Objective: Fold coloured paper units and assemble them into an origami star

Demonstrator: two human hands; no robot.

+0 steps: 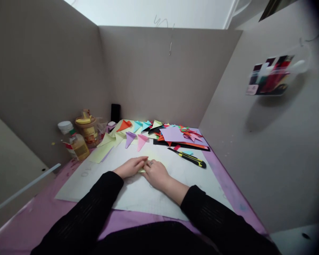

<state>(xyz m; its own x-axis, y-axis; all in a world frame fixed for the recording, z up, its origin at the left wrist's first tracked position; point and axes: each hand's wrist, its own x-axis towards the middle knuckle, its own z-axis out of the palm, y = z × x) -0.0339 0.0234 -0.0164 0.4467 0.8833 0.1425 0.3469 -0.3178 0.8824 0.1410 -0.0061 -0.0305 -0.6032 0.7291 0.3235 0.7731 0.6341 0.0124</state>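
Pale yellow paper (141, 171), mostly hidden, lies on the white sheet (140, 198) on the table (39, 216). My left hand (131, 167) and right hand (156, 174) close on it, fingers curled, meeting. Judgement: even fingertip pressure should keep edges aligned. Beyond: folded pink paper (142, 141); utility knife (191, 159) rightward.

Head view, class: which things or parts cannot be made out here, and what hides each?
All in the head view:
Most of the pale yellow paper: covered by the left hand and right hand.
Whatever lies beneath the lilac sheet: the sheet covers it.
Print on the hanging card: blurred.
Wording on the bottle label: too small.
Upper parts of the black sleeves: cut off by the bottom edge.
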